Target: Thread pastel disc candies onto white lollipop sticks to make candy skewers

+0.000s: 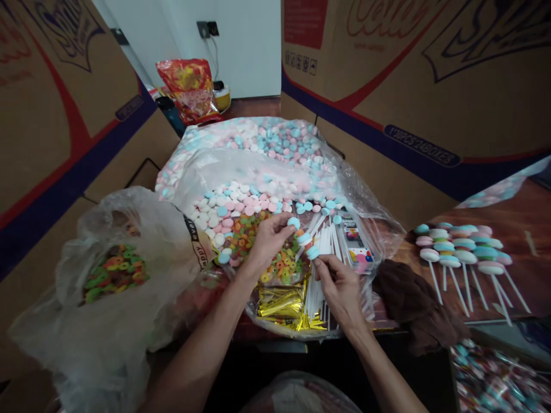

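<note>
My left hand [272, 236] pinches a round blue candy [294, 222] between thumb and fingertips. Just to its right, my right hand [343, 289] grips the lower end of a candy skewer [305, 240] threaded with blue and white discs and an orange ring; its stick is mostly hidden. Beneath the hands lie loose white sticks [330, 245], ring-shaped candies [284, 265] in orange, yellow and green, and gold twist ties [279, 304]. Beyond them, pink, white and blue disc candies [253, 201] spill from a large clear plastic bag [241, 163].
Finished candy skewers [465, 252] lie at the right beside a dark brown cloth [413, 298]. A plastic bag of ring candies [116, 272] stands at left. Big cardboard boxes [413, 109] flank the table. A red snack bag [189, 89] stands behind; wrapped sweets [499, 378] fill the lower right.
</note>
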A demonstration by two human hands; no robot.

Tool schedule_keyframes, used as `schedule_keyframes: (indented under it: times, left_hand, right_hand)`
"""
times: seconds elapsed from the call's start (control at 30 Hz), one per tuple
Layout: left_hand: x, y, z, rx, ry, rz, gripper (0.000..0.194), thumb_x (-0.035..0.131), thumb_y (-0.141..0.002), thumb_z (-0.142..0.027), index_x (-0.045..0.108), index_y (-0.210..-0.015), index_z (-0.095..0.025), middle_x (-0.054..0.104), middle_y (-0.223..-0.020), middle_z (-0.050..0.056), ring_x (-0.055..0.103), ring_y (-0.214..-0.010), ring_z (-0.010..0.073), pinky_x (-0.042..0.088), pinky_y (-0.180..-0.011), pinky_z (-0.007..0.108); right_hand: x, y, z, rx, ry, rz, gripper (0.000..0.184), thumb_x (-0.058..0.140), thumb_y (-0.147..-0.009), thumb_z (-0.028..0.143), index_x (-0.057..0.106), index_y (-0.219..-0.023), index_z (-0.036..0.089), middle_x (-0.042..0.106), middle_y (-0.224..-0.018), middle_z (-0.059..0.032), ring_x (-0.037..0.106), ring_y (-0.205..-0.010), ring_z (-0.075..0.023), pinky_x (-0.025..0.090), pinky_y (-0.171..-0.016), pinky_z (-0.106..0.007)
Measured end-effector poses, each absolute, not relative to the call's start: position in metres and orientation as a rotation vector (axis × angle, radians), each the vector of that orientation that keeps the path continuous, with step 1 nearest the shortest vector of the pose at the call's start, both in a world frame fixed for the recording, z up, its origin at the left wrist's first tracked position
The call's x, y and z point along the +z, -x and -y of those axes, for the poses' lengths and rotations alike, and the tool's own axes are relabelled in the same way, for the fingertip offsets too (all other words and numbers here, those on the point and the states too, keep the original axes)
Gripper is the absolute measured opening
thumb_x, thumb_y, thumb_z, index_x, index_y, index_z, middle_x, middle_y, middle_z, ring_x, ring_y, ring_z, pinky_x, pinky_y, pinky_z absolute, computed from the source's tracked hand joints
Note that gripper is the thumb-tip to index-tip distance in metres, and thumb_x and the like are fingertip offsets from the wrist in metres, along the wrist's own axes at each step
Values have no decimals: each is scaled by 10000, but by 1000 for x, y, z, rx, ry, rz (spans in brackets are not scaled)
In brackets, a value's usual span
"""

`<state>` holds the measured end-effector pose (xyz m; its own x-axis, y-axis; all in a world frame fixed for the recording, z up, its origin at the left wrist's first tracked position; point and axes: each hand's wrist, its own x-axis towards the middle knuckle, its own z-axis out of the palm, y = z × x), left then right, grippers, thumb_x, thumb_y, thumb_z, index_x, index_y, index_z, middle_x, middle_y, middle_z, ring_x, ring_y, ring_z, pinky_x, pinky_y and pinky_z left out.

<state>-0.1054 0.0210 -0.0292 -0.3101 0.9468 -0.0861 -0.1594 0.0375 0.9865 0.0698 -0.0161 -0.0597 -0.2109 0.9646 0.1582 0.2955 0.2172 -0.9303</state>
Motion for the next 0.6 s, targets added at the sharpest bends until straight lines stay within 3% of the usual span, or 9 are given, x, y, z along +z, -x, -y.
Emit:
schedule_keyframes:
  times: [0.33,0.6]
  left_hand:
    - [-45,112,-21,1393,-1015,-1385,275,772,-640,-216,766,-906,-148,765,-873,55,688,-778,170,547,-744,286]
    - [-45,115,-16,1369,-1068,-1396,283,734,-710,-259,759,-968,-145,772,-932,67,705,-822,189,563,-758,300]
  right_hand:
    - [-62,-75,12,1026,1231,1736,254,527,-930,338,629,-769,170,461,-597,42,421,-550,-104,334,-526,-223]
    - [-59,-77,10,998,1242,1786,254,521,-928,321,640,-767,164,459,-583,45,410,-530,-97,324,-511,-217]
